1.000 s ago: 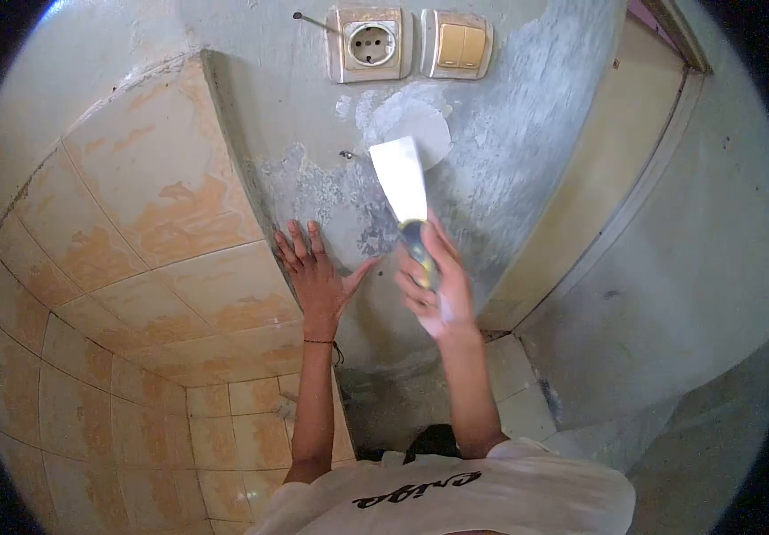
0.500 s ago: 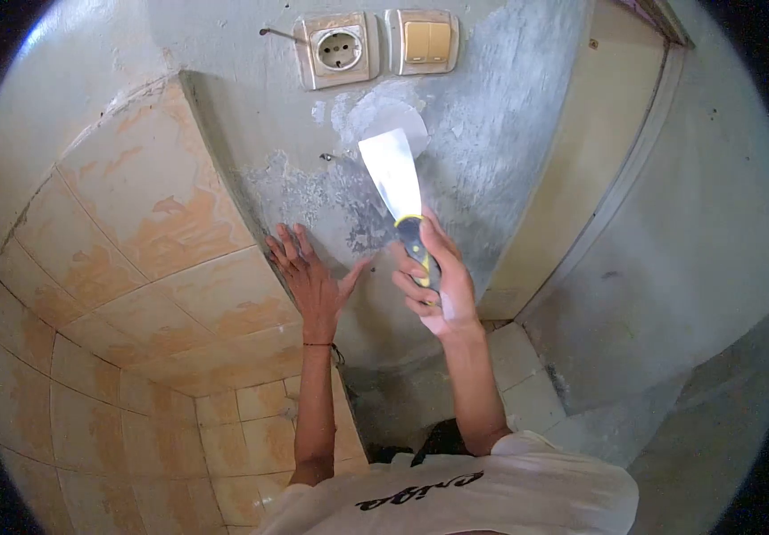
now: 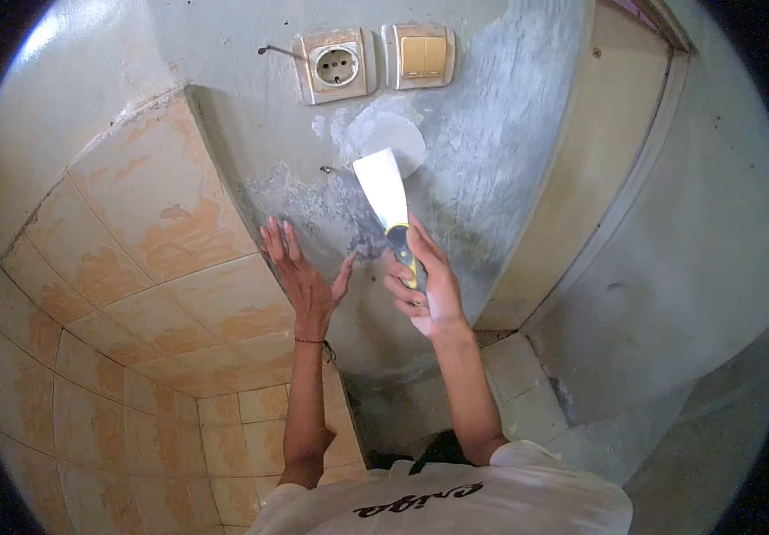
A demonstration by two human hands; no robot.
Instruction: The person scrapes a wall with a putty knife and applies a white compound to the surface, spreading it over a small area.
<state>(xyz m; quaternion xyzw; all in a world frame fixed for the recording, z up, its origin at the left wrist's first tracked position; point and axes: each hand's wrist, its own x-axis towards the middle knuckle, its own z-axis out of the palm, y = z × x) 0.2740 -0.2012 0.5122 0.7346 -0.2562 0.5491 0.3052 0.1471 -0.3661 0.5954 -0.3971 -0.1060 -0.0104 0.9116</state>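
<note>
Head camera, looking down along both arms: a person in a white T-shirt (image 3: 456, 499) stands close to a rough grey wall (image 3: 491, 152) in a narrow corner. The right hand (image 3: 426, 283) is wrapped around the yellow-and-black handle of a putty knife (image 3: 386, 198), fingers curled tight on the grip, thumb side toward the wall. The wide pale blade points up and rests at the lower edge of a round patch of light filler (image 3: 389, 134), just below a wall socket (image 3: 337, 65) and a light switch (image 3: 425, 55). The blade appears laid nearly flat against the plaster, a hold that suits spreading or scraping, though whether it actually touches cannot be told from here.

The left hand (image 3: 302, 272) holds nothing. Its fingers are straight and spread wide, the palm pressed to the wall beside a mottled, flaking area (image 3: 313, 201), seemingly as a brace while the other arm works overhead. A thin band circles that wrist.

To the left, stained beige tiles (image 3: 152, 223) cover the adjoining wall. To the right stands a cream door frame (image 3: 599, 178). A small nail or hook (image 3: 325, 169) sticks out near the blade.
</note>
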